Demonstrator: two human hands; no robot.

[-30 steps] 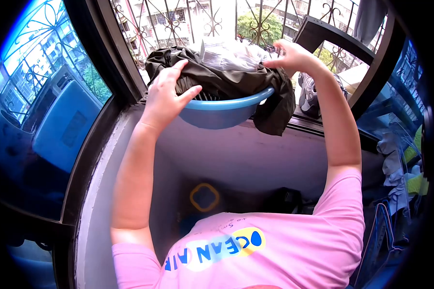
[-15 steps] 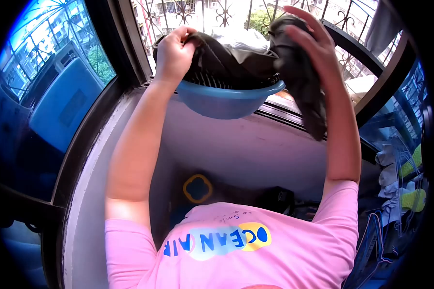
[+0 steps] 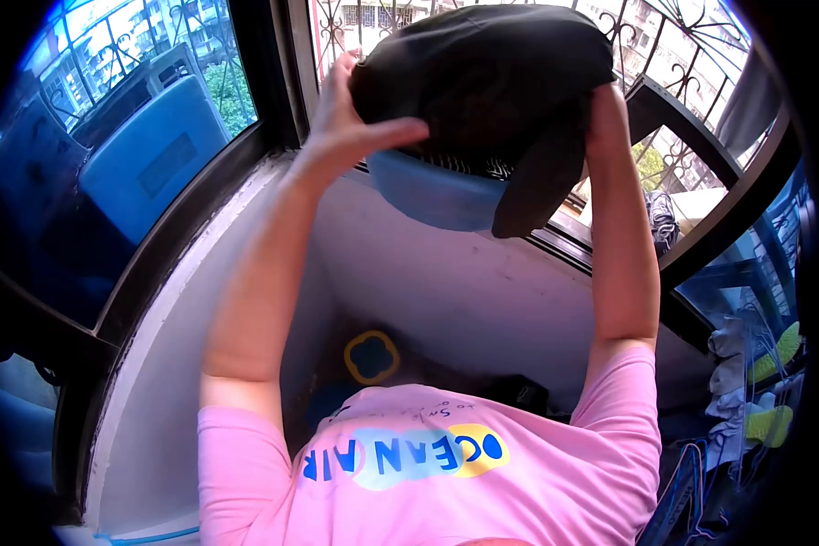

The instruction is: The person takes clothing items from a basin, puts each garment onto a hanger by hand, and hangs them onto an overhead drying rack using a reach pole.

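A dark garment (image 3: 482, 82) is raised and spread over a blue basin (image 3: 437, 196) at the window ledge, and one dark flap hangs down over the basin's right side. At the garment's left edge is my left hand (image 3: 359, 123), thumb and fingers spread apart. My right hand (image 3: 602, 105) is at the garment's right side with its fingers hidden behind the cloth. Black-and-white striped cloth shows between the garment and the basin rim.
Metal window bars (image 3: 692, 55) stand behind the basin. An open window frame (image 3: 682, 127) and a shoe (image 3: 662, 221) are at the right. Clothes (image 3: 733, 382) hang at the far right. Glass panes (image 3: 164, 146) fill the left. A yellow-rimmed object (image 3: 371, 357) lies low down.
The dark garment has been lifted out of its heap and spread wide, covering the white cloth from view. My left hand has gone from pinching the cloth to spread fingers.
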